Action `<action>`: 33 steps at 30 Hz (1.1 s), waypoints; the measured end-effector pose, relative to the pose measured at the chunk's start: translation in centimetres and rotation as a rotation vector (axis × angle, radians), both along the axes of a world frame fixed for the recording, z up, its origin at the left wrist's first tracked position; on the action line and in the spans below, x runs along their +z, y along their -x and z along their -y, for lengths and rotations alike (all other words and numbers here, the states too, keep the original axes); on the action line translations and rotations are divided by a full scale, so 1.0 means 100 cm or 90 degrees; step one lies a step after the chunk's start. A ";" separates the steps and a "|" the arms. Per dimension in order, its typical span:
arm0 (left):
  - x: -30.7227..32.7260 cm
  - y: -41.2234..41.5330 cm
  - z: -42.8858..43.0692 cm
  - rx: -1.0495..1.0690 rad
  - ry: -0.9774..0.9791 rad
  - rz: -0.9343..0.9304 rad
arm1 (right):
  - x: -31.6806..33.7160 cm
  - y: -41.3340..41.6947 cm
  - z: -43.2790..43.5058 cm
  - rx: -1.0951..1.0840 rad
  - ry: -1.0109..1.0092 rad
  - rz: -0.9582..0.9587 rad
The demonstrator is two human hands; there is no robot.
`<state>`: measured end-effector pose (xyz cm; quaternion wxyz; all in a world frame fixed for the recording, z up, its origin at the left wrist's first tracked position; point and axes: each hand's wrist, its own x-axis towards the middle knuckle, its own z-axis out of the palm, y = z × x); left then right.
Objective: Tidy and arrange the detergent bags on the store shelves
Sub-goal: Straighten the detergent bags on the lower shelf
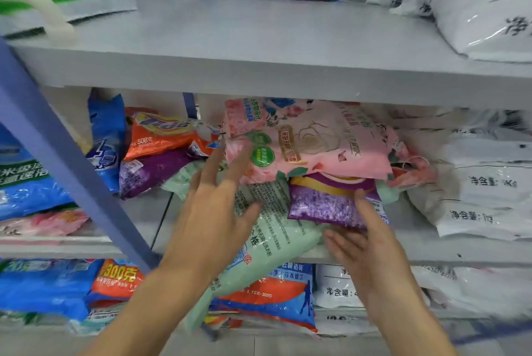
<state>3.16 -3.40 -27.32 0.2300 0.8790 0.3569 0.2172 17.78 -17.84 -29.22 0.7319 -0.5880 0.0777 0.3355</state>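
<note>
- Left hand: fingers spread wide, holding nothing; fingertips against the left end of the pink bag, centre of frame.
- Right hand: thumb above and fingers beneath the purple bag, pinching its near edge (just right of centre).
- Mint-green bag: beneath both bags, overhanging the middle shelf.

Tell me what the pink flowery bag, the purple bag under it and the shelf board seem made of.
Pink flowery bag: seemingly thin plastic film, glossy; it creases and glints. Purple bag: likewise shiny plastic film, speckled with highlights. Shelf board: smooth, matt pale grey, probably painted; metal or wood, I cannot tell.
</note>
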 end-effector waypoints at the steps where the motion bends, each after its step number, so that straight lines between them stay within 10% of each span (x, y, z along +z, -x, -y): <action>1: 0.001 -0.008 -0.002 0.008 -0.011 -0.015 | -0.002 -0.005 0.000 -0.022 -0.040 -0.029; 13: 0.009 -0.029 -0.003 0.022 -0.029 0.037 | -0.009 -0.002 0.034 -0.014 -0.106 -0.023; 25: 0.034 0.025 0.109 0.080 1.003 0.269 | 0.033 0.070 0.100 0.268 -0.245 -0.067; 33: 0.075 0.077 0.121 -0.065 0.970 0.400 | 0.091 0.080 0.125 0.331 0.001 0.049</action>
